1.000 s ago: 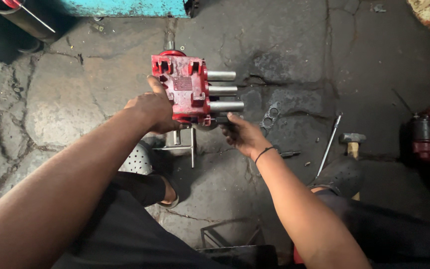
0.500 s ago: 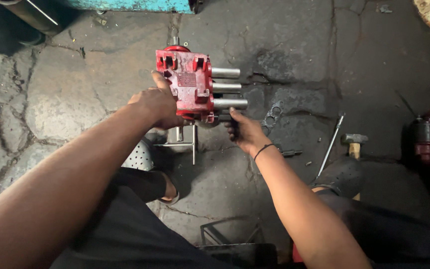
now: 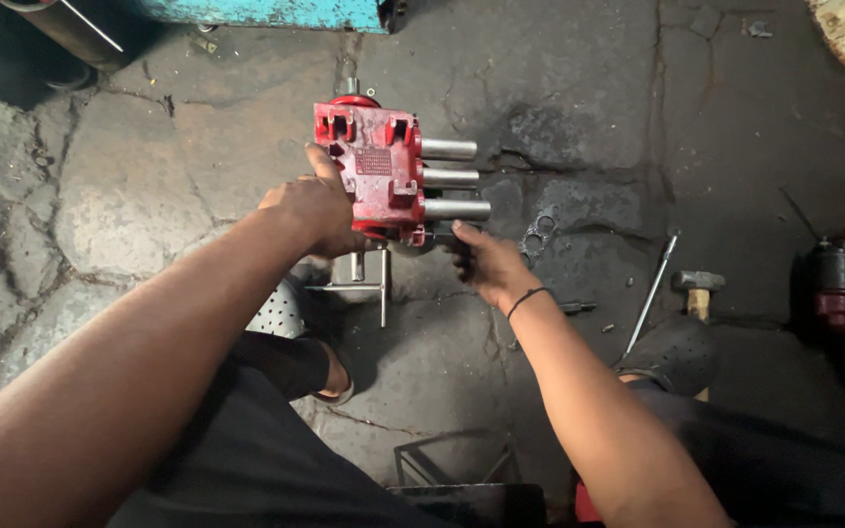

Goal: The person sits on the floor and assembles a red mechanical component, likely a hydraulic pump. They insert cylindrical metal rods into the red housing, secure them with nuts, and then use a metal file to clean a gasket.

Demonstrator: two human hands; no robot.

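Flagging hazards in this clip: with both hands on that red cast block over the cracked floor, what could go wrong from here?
1. The red block looks heavy; the left hand grips one edge and the right hand only its lower corner, so it could tip onto the sandalled foot below.
2. Fingers could get pinched near the three steel rods.
3. The hammer and long rod on the floor could trip someone.

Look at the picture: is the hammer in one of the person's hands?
No, the hammer lies on the floor, apart from both hands gripping the red casting.
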